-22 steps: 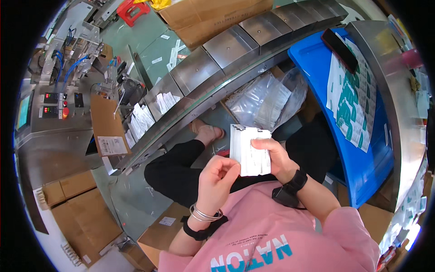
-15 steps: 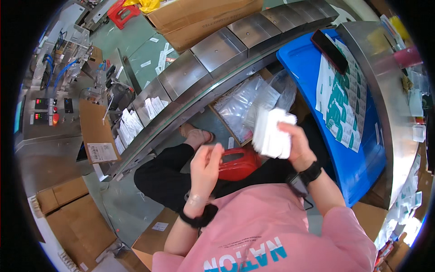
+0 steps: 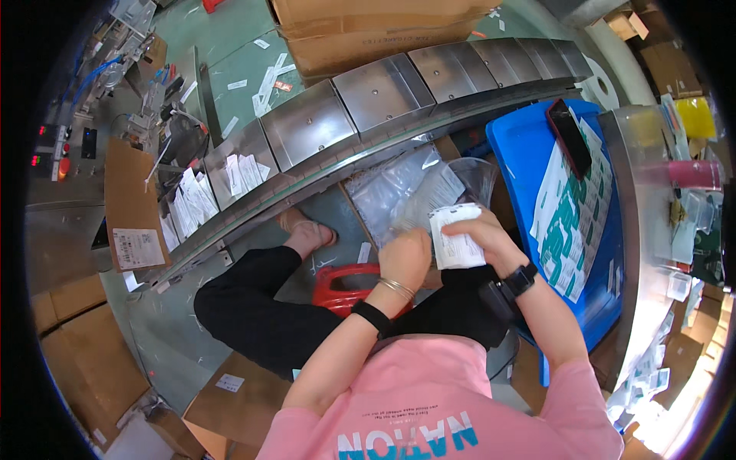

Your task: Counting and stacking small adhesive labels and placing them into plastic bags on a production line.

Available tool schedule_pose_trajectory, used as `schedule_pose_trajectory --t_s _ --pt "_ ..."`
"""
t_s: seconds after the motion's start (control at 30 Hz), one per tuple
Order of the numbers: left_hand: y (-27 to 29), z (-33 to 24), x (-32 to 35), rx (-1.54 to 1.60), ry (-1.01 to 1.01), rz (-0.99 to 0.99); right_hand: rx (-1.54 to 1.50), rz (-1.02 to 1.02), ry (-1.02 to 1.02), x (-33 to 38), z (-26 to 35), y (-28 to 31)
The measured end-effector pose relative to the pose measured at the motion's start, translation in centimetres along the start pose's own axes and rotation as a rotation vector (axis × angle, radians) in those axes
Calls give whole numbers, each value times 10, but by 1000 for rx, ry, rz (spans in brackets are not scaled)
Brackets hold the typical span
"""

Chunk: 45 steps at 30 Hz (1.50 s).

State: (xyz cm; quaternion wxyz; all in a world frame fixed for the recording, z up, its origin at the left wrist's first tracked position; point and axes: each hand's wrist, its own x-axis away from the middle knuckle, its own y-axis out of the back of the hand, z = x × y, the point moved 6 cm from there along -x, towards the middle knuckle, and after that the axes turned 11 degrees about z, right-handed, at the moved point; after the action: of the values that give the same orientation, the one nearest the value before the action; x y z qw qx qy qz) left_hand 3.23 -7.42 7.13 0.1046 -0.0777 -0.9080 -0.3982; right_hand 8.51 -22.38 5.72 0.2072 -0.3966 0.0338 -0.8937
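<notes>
My right hand (image 3: 484, 234) grips a stack of thin white packets (image 3: 457, 244) with printing on the top one, held above my lap. The fingers wrap round its right side. My left hand (image 3: 406, 264) is curled close beside the stack's left edge, its fingertips turned away, so what they may hold is hidden. Beyond the hands, a carton holds transparent plastic bags (image 3: 395, 188). More white packets (image 3: 193, 201) lie in a compartment of the metal conveyor (image 3: 307, 126) at the left, and another bunch (image 3: 245, 173) lies in the compartment beside it.
At my right stands a blue plastic bin lid or tray (image 3: 515, 180) with green-and-white printed sheets (image 3: 575, 222) and a phone (image 3: 569, 138). A red stool (image 3: 330, 287) shows by my legs. Cardboard boxes (image 3: 92, 368) stand at left, and a large carton (image 3: 376, 38) beyond the conveyor.
My left hand has moved right, up to the stack, and its fingers have curled in. The stack in my right hand has turned and come slightly lower. The whole view has shifted.
</notes>
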Motion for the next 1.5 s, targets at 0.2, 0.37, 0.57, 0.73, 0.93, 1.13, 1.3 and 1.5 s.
schedule_pose_trajectory --t_s 0.2,0.37,0.57,0.73,0.93,1.13,1.3,1.5 --pt "-19 -2 19 129 116 65 783 -315 -39 -64 14 7" --pt "-21 9 17 167 185 269 1207 -222 92 -83 -7 -15" --pt "-21 4 14 242 41 323 1214 -213 144 -118 -47 -16" --pt "17 29 18 305 27 379 1304 -220 177 -119 -56 -11" --pt "197 169 24 64 243 -442 1369 -220 325 -96 -42 -12" --pt "290 285 27 -287 730 -583 1047 -256 414 -54 -17 5" --pt "276 329 -4 -215 1002 -214 587 -348 473 -1 -16 12" --pt "264 361 2 39 1027 -225 891 -427 594 26 -18 -19"
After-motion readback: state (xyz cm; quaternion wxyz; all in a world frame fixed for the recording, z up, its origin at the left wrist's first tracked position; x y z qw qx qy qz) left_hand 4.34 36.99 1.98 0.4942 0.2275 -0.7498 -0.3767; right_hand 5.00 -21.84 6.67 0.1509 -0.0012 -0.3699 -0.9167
